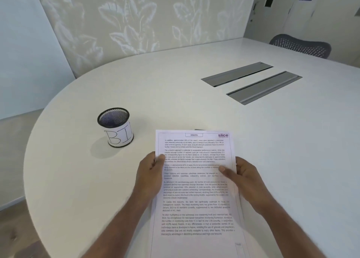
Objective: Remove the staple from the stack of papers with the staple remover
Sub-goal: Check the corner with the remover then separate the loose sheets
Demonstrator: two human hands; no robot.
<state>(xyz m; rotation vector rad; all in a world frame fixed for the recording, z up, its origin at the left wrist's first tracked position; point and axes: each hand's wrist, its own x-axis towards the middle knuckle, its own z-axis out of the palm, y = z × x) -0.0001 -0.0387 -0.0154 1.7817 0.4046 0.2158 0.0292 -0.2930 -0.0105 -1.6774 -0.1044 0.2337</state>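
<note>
A stack of printed white papers (196, 195) is held up over the table's near edge. My left hand (150, 172) grips its left edge, thumb on the top page. My right hand (245, 178) grips the right edge, thumb lying across the text. A small dark object (200, 129) peeks out just behind the top edge of the papers; what it is cannot be made out. No staple is visible on the page.
A black mesh cup (116, 126) with a white label stands on the white round table (175, 94) to the left of the papers. Two grey cable flaps (251, 82) lie in the tabletop at the back right. A mesh chair (301, 45) stands beyond.
</note>
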